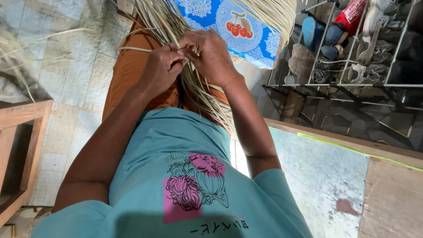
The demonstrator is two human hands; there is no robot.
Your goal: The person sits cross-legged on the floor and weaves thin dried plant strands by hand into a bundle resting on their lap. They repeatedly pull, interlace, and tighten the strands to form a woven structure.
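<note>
You have two hands at work, your left hand (161, 68) and your right hand (211, 55), both closed on one bundle of pale straw strands (198, 88) too many to count. One blue patterned cloth (233, 26) lies at the top centre. One metal shoe rack (352, 83) stands upper right, and one wooden frame (24, 132) sits at the left edge.

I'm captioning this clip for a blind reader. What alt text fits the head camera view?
Seen from above, a seated person's left hand and right hand pinch pale straw-like strands that trail over an orange-clad lap. A blue patterned cloth lies ahead, and a metal shoe rack stands to the right.
</note>
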